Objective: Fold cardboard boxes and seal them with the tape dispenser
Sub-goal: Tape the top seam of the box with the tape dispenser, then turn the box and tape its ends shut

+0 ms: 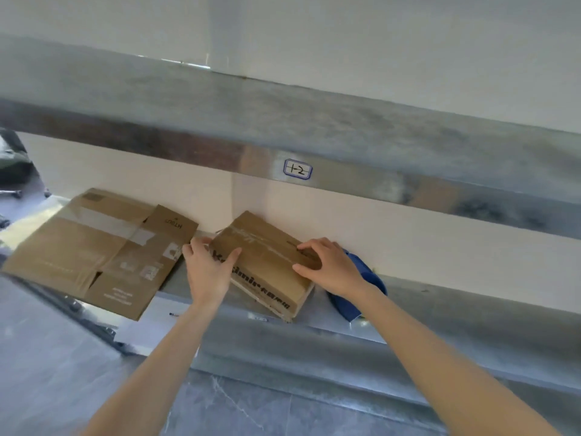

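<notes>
i've got both hands on the small stack of flattened boxes (270,262), which lies on the metal shelf (440,313) against the back wall, its near corner poking past the shelf's front lip. my left hand (209,272) grips the stack's left edge, thumb on top and fingers curled round the side. my right hand (330,267) sits on the top face near the right end with its fingers arched and thumb laid flat. i can't tell from here whether it has hooked an edge or is only pressing down.

i read this step as lifting a flat off the shelf to fold it. to do it well i'd peel only the top piece, getting the left thumb between the layers rather than dragging the whole stack. the right hand wants a real hold on the far edge before i pull, or the card will pivot and slide.

a blue object (372,280) lies just behind my right wrist — possibly the tape dispenser, though it's mostly hidden — so i'd draw the box toward me, not sideways. the larger flattened box (94,247) to the left overhangs the lip, and i'd keep my left elbow off it.
</notes>
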Demonstrator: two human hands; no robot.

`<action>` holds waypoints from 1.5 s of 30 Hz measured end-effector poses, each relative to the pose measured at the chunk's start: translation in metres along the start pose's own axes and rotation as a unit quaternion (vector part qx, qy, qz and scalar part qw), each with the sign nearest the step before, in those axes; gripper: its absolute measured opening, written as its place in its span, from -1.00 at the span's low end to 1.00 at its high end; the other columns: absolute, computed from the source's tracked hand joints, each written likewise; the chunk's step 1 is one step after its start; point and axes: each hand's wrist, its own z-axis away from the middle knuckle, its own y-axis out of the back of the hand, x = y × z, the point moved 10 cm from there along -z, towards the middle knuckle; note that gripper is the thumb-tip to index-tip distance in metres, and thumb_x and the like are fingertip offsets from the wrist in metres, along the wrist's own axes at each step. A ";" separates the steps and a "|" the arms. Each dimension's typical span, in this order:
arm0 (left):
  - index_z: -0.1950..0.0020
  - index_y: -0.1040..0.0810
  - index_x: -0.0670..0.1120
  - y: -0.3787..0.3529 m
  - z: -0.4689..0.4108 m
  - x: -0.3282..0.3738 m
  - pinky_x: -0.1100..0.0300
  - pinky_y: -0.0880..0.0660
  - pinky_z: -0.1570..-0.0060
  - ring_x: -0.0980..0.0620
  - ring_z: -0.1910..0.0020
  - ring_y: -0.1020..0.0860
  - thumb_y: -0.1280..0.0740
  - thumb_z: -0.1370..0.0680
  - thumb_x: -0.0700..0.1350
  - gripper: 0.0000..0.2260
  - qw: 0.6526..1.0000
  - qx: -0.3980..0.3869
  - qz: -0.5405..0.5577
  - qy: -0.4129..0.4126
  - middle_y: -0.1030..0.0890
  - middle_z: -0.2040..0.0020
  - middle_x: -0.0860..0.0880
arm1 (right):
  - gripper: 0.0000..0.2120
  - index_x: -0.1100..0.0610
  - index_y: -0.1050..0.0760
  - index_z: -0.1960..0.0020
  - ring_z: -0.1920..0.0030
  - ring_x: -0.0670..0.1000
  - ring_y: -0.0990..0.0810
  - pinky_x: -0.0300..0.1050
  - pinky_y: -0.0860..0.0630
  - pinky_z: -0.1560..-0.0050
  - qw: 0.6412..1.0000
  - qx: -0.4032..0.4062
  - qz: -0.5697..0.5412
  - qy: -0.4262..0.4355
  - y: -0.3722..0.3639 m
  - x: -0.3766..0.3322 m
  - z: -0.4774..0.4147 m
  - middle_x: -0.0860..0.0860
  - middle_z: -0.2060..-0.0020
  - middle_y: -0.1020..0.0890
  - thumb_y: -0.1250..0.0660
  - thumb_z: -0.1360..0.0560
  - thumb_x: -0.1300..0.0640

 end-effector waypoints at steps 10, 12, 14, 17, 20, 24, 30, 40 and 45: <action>-0.56 -0.17 -0.14 -0.042 0.061 0.009 0.02 -0.28 -0.43 -0.03 -0.47 -0.28 -0.54 -0.41 0.12 -0.12 1.000 -0.028 0.000 0.006 -0.24 -0.52 -0.05 | -0.65 0.00 -0.48 -0.30 -0.23 -0.07 -0.41 -0.12 -0.42 -0.11 0.996 -0.038 -0.042 0.063 0.001 -0.002 -0.001 -0.10 -0.25 -0.40 -0.29 -0.57 -0.12; -0.60 -0.10 -0.13 -0.044 0.062 0.008 -0.04 -0.22 -0.49 -0.06 -0.53 -0.20 -0.52 -0.42 0.15 -0.08 0.999 -0.038 -0.014 0.010 -0.17 -0.58 -0.05 | -0.69 0.01 -0.49 -0.27 -0.15 -0.09 -0.44 -0.12 -0.44 -0.09 0.994 -0.054 -0.066 0.070 0.003 0.001 0.001 -0.09 -0.20 -0.42 -0.30 -0.58 -0.08; -0.60 -0.08 -0.13 -0.044 0.062 0.007 -0.07 -0.22 -0.50 -0.07 -0.54 -0.20 -0.52 -0.42 0.15 -0.06 0.999 -0.044 -0.007 0.022 -0.16 -0.59 -0.05 | -0.83 0.03 -0.46 -0.13 0.02 -0.07 -0.49 -0.09 -0.48 0.02 0.995 -0.009 -0.083 0.057 0.018 0.013 0.005 -0.08 -0.04 -0.46 -0.30 -0.58 0.00; -0.59 -0.11 -0.14 -0.043 0.065 0.009 -0.06 -0.28 -0.47 -0.06 -0.50 -0.27 -0.54 -0.42 0.12 -0.08 0.999 -0.040 0.006 0.028 -0.22 -0.55 -0.07 | -0.89 0.07 -0.34 0.00 0.18 0.02 -0.47 -0.06 -0.40 0.22 0.996 0.073 -0.043 0.004 0.039 0.048 0.016 -0.05 0.14 -0.45 -0.27 -0.57 0.09; -0.56 -0.16 -0.17 -0.042 0.068 0.009 0.07 -0.31 -0.42 -0.03 -0.44 -0.32 -0.53 -0.44 0.07 -0.15 0.999 -0.025 -0.001 0.032 -0.24 -0.50 -0.07 | -0.78 0.09 -0.32 -0.13 0.16 0.03 -0.47 -0.07 -0.34 0.22 0.999 -0.001 0.010 -0.051 0.016 0.083 0.028 -0.01 0.05 -0.46 -0.27 -0.59 0.01; -0.57 -0.15 -0.22 -0.041 0.069 0.011 0.19 -0.24 -0.41 -0.02 -0.46 -0.28 -0.50 -0.48 0.04 -0.18 0.999 -0.031 -0.010 0.024 -0.16 -0.52 -0.07 | -0.60 0.10 -0.22 -0.25 0.32 -0.07 -0.44 -0.19 -0.27 0.41 0.996 -0.024 -0.009 -0.087 -0.007 0.108 0.041 0.04 0.14 -0.51 -0.32 -0.56 -0.04; -0.57 -0.18 -0.04 -0.028 0.074 0.015 -0.07 -0.36 -0.39 0.00 -0.48 -0.29 -0.47 -0.49 0.08 -0.24 0.997 -0.056 -0.051 -0.009 -0.24 -0.52 0.01 | -0.36 -0.02 0.06 -0.52 0.45 0.04 -0.46 -0.16 -0.35 0.47 0.988 -0.072 -0.044 -0.129 -0.029 0.125 0.041 0.05 0.41 -0.46 -0.25 -0.60 0.08; -0.57 -0.23 -0.02 -0.021 0.096 0.017 -0.07 -0.34 -0.40 -0.04 -0.47 -0.28 -0.40 -0.53 0.13 -0.33 0.970 -0.082 -0.191 -0.126 -0.29 -0.53 0.04 | -0.39 -0.02 -0.03 -0.47 0.51 -0.01 -0.27 -0.16 -0.14 0.47 0.981 -0.087 -0.043 -0.166 -0.020 0.132 0.027 0.04 0.51 -0.28 -0.24 -0.54 0.24; -0.55 -0.27 -0.02 -0.019 0.099 0.019 -0.05 -0.34 -0.40 -0.02 -0.46 -0.29 -0.41 -0.53 0.10 -0.36 0.970 -0.084 -0.188 -0.133 -0.31 -0.51 0.04 | -0.45 -0.07 -0.11 -0.39 0.41 0.01 -0.46 -0.14 -0.32 0.42 0.987 -0.035 -0.048 -0.147 -0.006 0.131 0.032 0.03 0.34 -0.48 -0.33 -0.52 0.08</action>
